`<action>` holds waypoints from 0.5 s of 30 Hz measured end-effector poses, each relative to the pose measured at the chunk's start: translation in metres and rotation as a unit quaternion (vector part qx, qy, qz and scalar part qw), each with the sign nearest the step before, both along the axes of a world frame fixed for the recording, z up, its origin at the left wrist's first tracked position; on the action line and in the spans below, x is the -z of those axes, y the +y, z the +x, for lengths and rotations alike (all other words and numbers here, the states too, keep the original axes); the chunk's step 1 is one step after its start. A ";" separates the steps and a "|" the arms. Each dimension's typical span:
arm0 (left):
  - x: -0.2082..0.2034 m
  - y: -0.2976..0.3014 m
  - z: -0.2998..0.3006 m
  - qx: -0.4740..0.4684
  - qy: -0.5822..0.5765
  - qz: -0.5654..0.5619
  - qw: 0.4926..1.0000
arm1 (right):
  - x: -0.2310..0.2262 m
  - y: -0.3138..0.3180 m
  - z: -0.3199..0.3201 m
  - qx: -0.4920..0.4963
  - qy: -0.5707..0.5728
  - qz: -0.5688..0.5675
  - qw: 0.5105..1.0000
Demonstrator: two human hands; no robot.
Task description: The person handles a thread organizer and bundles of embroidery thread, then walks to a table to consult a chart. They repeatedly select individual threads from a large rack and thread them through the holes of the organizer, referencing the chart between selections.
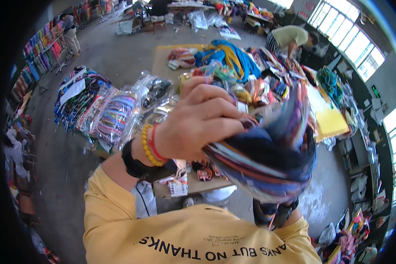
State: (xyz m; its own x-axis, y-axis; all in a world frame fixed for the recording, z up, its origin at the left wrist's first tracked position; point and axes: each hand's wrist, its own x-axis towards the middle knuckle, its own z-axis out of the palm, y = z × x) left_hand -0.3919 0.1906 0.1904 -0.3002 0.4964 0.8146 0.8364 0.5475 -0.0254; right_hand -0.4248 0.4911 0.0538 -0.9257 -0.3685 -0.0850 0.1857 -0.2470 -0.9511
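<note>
A striped scarf (268, 171) in black, blue, white and rust is bunched up in front of me, its folds twisted together. My left hand (202, 119) is closed, its fingers pinching the upper left edge of that cloth. Below the bundle my right wrist shows a dark band (275, 213). The scarf covers my right hand, so its fingers are hidden. Just beyond my left hand lie more scarves, among them a blue one (246, 61) with a mustard one (231, 59) over it.
Plastic-wrapped bundles of striped scarves (116, 112) lie at the left of the table. A yellow board (328, 112) shows at its right. A person (290, 37) bends over the far right side; another person (69, 33) stands by the hanging racks (44, 48) at far left.
</note>
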 end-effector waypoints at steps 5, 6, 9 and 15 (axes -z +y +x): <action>0.000 0.031 -0.006 0.284 -0.133 0.166 0.935 | -0.002 -0.006 -0.002 -0.010 -0.011 -0.021 1.000; 0.009 0.036 -0.007 0.292 -0.155 0.172 0.928 | 0.000 -0.008 -0.002 -0.011 -0.013 -0.021 1.000; 0.023 0.046 -0.002 0.281 -0.219 0.199 0.913 | 0.005 -0.010 -0.010 -0.016 -0.021 -0.033 0.999; 0.038 0.060 0.013 0.247 -0.219 0.247 0.911 | -0.003 -0.005 -0.015 -0.008 -0.012 -0.041 0.999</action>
